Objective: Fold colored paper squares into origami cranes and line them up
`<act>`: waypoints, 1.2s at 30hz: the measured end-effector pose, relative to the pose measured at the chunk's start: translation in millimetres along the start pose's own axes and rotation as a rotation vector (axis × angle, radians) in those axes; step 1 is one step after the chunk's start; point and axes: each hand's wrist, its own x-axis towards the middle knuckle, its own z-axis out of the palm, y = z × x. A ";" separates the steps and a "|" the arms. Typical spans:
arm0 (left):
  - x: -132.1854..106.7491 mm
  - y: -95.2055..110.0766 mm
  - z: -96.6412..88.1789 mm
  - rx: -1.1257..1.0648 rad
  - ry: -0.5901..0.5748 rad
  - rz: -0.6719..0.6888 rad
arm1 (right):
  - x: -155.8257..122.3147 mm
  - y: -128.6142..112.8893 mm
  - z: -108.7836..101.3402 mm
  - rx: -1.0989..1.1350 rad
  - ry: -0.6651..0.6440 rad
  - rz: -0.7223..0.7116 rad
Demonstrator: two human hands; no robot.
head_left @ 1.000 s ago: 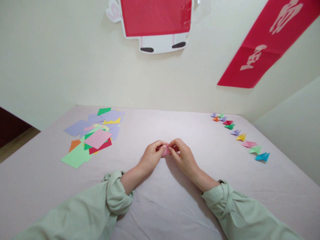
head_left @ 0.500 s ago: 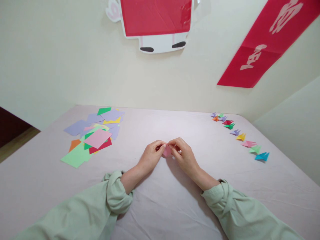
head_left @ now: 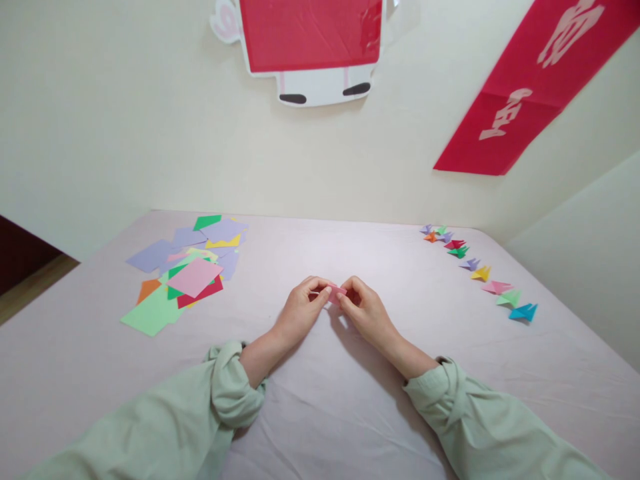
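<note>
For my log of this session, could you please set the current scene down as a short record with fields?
Left hand: pinching a small pink paper piece
Right hand: pinching the same piece from its other side
Person's left: overlapping paper sheets in several colours
Person's right: a row of folded paper shapes, the blue one nearest the person
Sleeves: pale green, bunched above the wrists
Wall: red banner; red-and-white cut-out

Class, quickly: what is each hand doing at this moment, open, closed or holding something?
Left hand: closed, pinching the pink paper between thumb and fingers.
Right hand: closed, pinching the same paper's other side.
</note>
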 end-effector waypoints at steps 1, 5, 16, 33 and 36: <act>-0.6 0.5 -0.4 0.025 0.006 0.025 | -0.1 -1.4 0.0 -0.001 -0.002 0.002; -1.4 2.1 -2.1 0.110 0.019 0.084 | 0.3 -5.4 -0.1 0.002 -0.009 0.018; 3.5 -2.0 -1.3 0.005 0.039 -0.017 | 7.8 5.6 -2.3 0.322 0.034 0.117; 4.2 -2.8 -2.0 -0.004 0.050 -0.027 | 6.9 0.2 -5.6 0.230 0.033 0.084; 2.7 -1.3 -1.8 0.008 0.037 -0.014 | 5.7 -1.4 -5.9 0.165 0.035 0.052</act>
